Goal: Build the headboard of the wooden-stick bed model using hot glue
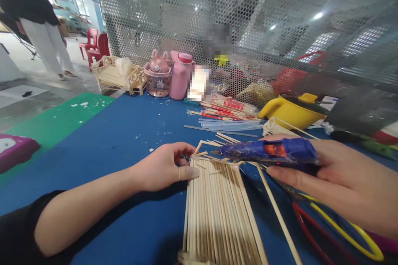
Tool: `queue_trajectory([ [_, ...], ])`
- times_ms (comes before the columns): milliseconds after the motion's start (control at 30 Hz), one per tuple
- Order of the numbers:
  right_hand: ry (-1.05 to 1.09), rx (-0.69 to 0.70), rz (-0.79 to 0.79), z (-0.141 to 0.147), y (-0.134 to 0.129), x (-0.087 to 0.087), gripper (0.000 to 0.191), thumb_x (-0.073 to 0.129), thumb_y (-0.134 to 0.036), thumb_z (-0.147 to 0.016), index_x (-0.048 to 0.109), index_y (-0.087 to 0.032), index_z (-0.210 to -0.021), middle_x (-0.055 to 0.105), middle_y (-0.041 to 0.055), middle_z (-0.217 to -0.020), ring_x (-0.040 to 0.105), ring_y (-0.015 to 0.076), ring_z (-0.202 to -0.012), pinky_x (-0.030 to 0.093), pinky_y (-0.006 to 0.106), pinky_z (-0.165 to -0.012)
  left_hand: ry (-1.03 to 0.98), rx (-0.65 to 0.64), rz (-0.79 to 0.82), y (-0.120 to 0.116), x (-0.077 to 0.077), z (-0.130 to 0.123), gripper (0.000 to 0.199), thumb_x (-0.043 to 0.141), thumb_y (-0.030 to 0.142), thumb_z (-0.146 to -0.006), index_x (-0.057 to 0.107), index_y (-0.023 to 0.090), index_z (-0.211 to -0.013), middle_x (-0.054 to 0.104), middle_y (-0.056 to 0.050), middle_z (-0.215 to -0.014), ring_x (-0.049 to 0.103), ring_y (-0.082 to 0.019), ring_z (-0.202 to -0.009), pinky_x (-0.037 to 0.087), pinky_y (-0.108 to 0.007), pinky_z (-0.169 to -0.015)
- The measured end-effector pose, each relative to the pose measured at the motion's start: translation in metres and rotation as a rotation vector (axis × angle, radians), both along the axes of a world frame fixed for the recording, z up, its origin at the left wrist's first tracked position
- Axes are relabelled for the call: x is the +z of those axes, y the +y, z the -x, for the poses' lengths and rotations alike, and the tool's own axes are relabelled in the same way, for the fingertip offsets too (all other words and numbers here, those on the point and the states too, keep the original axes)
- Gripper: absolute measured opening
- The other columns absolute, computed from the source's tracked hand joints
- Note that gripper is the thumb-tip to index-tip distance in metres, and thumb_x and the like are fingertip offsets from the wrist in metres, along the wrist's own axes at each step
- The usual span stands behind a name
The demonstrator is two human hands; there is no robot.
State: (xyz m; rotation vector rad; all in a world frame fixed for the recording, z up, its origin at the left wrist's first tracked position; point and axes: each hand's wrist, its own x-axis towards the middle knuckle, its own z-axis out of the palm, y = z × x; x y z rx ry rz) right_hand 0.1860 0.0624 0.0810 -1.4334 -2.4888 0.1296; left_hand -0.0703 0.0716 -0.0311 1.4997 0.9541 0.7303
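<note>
A flat panel of thin wooden sticks (214, 211) lies lengthwise in front of me, with a small stick frame at its far end. At that end's left corner, my left hand (174, 167) grips the panel between thumb and fingers. My right hand (323, 174) is closed round a blue glue gun (267, 151). The gun points left, and its nozzle is just above the stick frame at the far end. Beneath my right hand, a pair of scissors with red and yellow handles (345, 232) lies beside a long loose stick (278, 213).
Pink bottles (180, 76), a stick-built model (116, 76), packets of sticks (230, 107), clear glue sticks (230, 124) and a yellow pot (289, 112) stand or lie along a perforated metal screen (174, 12). A purple object (18, 151) is at left. A person (40, 20) stands beyond.
</note>
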Motion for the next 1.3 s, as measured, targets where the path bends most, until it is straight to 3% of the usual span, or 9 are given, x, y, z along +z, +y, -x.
queue_trajectory([
  [200, -0.047, 0.068, -0.022, 0.003, 0.0, -0.003, 0.03, 0.05, -0.052, -0.081, 0.065, -0.035, -0.102, 0.07, -0.0023, -0.102, 0.066, 0.0238, -0.088, 0.057, 0.041, -0.078, -0.039, 0.086, 0.003, 0.0, -0.002, -0.004, 0.025, 0.058, 0.035, -0.08, 0.063, 0.015, -0.094, 0.055, 0.001, -0.071, 0.042, -0.009, -0.06, 0.033, -0.023, -0.057],
  [400, -0.031, 0.065, 0.052, 0.001, -0.001, -0.009, 0.036, 0.052, -0.048, -0.081, 0.06, -0.038, -0.115, 0.066, -0.0045, -0.115, 0.062, 0.0234, -0.101, 0.051, 0.04, -0.091, -0.108, 0.1, 0.047, 0.0, -0.002, -0.006, 0.025, 0.06, 0.038, -0.079, 0.063, 0.015, -0.087, 0.053, 0.002, -0.066, 0.043, -0.009, -0.057, 0.035, -0.023, -0.057],
  [567, -0.08, 0.048, 0.092, 0.004, -0.005, -0.007, 0.033, 0.05, -0.048, -0.083, 0.064, -0.031, -0.108, 0.068, 0.0005, -0.106, 0.063, 0.0251, -0.093, 0.053, 0.043, -0.085, -0.119, 0.103, 0.062, 0.0, -0.002, -0.005, 0.027, 0.061, 0.039, -0.078, 0.063, 0.014, -0.087, 0.053, 0.002, -0.065, 0.044, -0.009, -0.057, 0.037, -0.023, -0.058],
  [800, -0.122, 0.048, 0.056, 0.018, -0.007, -0.005, 0.032, 0.046, -0.049, -0.084, 0.064, -0.029, -0.102, 0.07, 0.0018, -0.099, 0.065, 0.0241, -0.086, 0.055, 0.038, -0.073, -0.108, 0.097, 0.04, 0.0, -0.004, -0.004, 0.026, 0.06, 0.039, -0.079, 0.064, 0.015, -0.088, 0.054, 0.002, -0.066, 0.045, -0.009, -0.058, 0.037, -0.023, -0.058],
  [1067, -0.049, 0.05, 0.181, 0.016, -0.007, -0.006, 0.032, 0.054, -0.04, -0.082, 0.063, -0.025, -0.109, 0.069, 0.0025, -0.107, 0.064, 0.0235, -0.091, 0.052, 0.038, -0.083, -0.108, 0.094, 0.028, 0.0, -0.004, -0.004, 0.026, 0.059, 0.037, -0.079, 0.064, 0.014, -0.088, 0.055, 0.001, -0.067, 0.045, -0.009, -0.058, 0.038, -0.024, -0.058],
  [1300, -0.07, 0.004, 0.128, 0.01, -0.003, -0.007, 0.035, 0.054, -0.045, -0.081, 0.063, -0.029, -0.11, 0.07, 0.0009, -0.104, 0.064, 0.0243, -0.091, 0.054, 0.039, -0.081, -0.101, 0.102, 0.017, 0.0, -0.004, -0.004, 0.027, 0.059, 0.039, -0.079, 0.064, 0.014, -0.088, 0.055, 0.0, -0.066, 0.046, -0.01, -0.058, 0.039, -0.025, -0.058],
])
